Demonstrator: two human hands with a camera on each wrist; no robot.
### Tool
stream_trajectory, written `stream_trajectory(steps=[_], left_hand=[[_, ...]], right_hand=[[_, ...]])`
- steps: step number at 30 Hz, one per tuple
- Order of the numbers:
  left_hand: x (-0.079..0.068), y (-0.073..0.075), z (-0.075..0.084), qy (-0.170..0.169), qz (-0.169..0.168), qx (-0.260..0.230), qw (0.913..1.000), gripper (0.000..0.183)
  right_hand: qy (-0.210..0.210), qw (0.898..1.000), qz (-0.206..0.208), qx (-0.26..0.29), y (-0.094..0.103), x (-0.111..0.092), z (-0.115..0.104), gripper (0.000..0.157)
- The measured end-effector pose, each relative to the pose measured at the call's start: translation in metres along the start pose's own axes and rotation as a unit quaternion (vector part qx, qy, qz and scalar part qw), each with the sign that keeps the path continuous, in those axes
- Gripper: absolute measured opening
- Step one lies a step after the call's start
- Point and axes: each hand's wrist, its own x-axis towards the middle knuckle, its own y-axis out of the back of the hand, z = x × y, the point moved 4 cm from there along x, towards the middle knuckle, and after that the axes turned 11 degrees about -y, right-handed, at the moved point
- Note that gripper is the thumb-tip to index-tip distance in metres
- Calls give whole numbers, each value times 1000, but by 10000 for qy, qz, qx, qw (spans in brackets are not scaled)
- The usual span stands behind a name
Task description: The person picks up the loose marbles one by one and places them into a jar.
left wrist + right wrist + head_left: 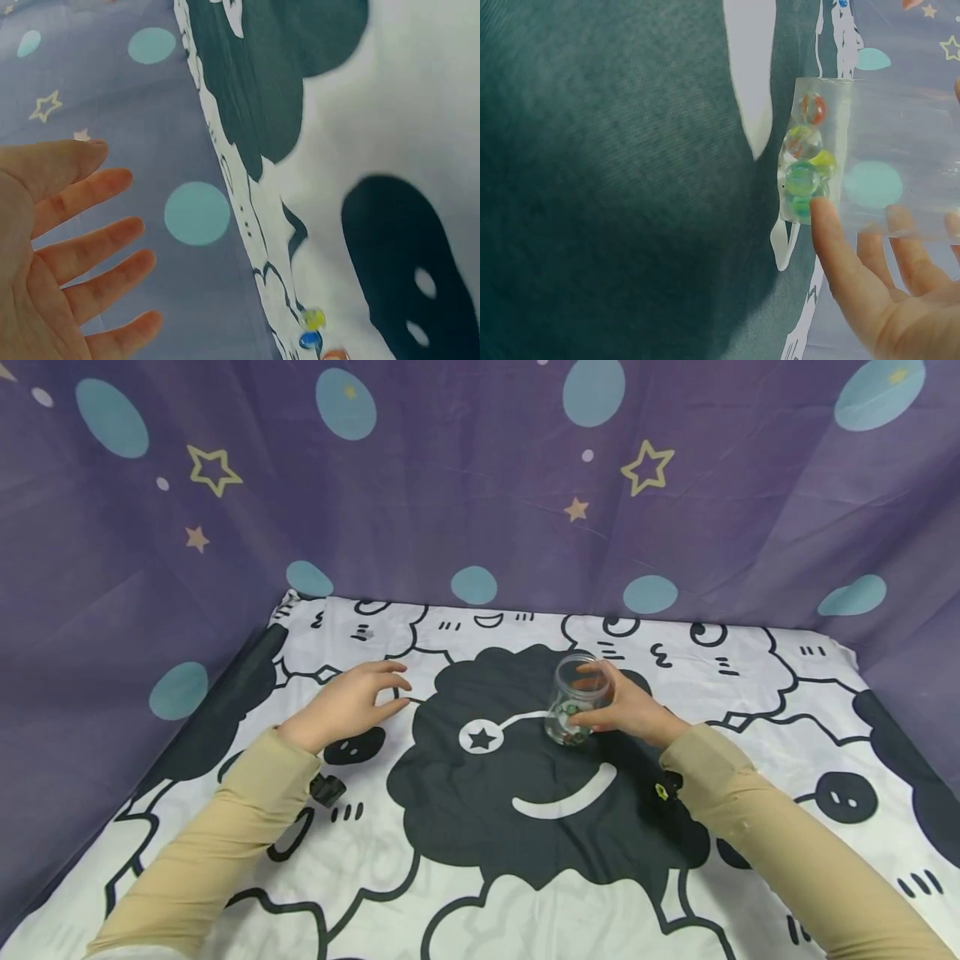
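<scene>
My right hand (633, 706) grips a clear jar (564, 697) by its right side, thumb and fingers curled round it. The jar stands upright over the dark cloud print, its round mouth facing up. Several glass marbles (802, 178), green, yellow and orange-streaked, lie at its bottom in the right wrist view. To the left, my left hand (348, 702) hovers over the cloth with its fingers spread and nothing between them. Beyond that hand, in the left wrist view, a yellow marble (313, 319), a blue marble (310, 340) and part of an orange one (337, 354) lie on the cloth.
A white cloth (375, 935) with black cartoon clouds covers the table. Purple curtains (465, 485) with blue ovals and stars hang behind it and at both sides. A small black device (327, 789) sits at the left wrist.
</scene>
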Motion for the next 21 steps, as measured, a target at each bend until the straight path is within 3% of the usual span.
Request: stream_trajectory(steps=[21], left_hand=[[-28,4,-48,853,-360,-8,9957,30]], right_hand=[[-49,10000,4,-15,0,-1,0,81]])
